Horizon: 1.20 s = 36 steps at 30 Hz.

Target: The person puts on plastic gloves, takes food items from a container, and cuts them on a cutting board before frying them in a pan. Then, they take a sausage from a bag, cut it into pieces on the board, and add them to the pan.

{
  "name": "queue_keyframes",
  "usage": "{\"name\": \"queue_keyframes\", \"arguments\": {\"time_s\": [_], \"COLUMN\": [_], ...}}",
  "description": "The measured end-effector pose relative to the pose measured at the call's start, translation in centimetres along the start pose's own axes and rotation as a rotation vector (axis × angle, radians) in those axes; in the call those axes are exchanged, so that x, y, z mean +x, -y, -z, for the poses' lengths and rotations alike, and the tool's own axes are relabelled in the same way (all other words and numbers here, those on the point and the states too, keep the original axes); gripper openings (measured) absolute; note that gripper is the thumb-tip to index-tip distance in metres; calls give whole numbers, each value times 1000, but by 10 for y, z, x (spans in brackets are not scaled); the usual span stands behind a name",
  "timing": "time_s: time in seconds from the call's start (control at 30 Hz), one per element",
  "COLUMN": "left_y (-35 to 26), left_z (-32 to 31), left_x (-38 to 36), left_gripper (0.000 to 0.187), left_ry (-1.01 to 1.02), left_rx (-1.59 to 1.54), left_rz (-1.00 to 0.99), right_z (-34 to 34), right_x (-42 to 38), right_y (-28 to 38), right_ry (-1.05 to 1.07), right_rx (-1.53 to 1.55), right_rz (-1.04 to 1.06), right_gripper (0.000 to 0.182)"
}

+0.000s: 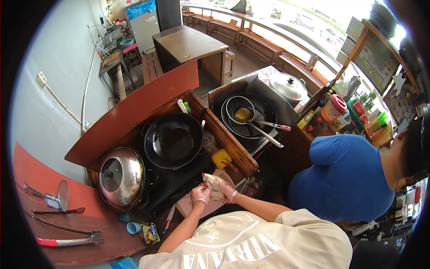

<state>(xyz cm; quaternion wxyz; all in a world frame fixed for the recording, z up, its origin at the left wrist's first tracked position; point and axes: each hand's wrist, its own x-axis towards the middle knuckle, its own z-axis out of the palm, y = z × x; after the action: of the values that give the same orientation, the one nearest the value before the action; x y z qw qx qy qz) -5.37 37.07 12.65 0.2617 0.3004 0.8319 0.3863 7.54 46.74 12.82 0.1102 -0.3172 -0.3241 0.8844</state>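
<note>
In transparent plastic gloves, my left hand (200, 193) and my right hand (227, 190) hold a plastic packet (214, 184) between them. Whitish contents with some red show through it; their kind I cannot make out. My left fingers are closed on its left edge, my right fingers round its right side. Beneath lies a pinkish cutting board (184, 207), partly covered by my arms and shirt. A knife (169, 216) rests left of the board. Just beyond my hands is a yellow packet or container (221, 158).
A black wok (174, 141) sits on the stove beside a lidded pan (121, 177). Farther right, a strainer (240, 110) rests over another wok. Tongs (71, 241) and other utensils lie at left. A co-worker in a blue shirt (345, 179) stands close on my right.
</note>
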Motion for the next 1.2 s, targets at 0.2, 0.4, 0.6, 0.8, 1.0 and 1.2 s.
{"name": "queue_keyframes", "arguments": {"time_s": [0.2, 0.4, 0.6, 0.8, 1.0, 1.2], "left_y": [3, -11, -24, -13, -3, 29], "left_z": [6, 30, 45, 47, 44, 40], "left_x": [3, 5, 2, 2, 0, 3], "left_gripper": [29, 24, 26, 33, 33, 26], "left_ry": [216, 601, 771, 896, 920, 884], "left_rx": [61, -153, -39, 16, -15, -258], "left_rz": [68, 269, 260, 211, 229, 192], "right_z": [9, 5, -2, 10, 18, 17], "right_x": [12, 0, -2, 6, 11, 10], "right_y": [-23, -15, -14, -30, -38, -37], "right_ry": [-27, -83, -21, -47, -15, 38], "right_rx": [12, 44, 49, -26, -62, 126], "right_rz": [47, -38, 49, 91, 93, -1], "right_gripper": [41, 38, 34, 35, 34, 37]}}
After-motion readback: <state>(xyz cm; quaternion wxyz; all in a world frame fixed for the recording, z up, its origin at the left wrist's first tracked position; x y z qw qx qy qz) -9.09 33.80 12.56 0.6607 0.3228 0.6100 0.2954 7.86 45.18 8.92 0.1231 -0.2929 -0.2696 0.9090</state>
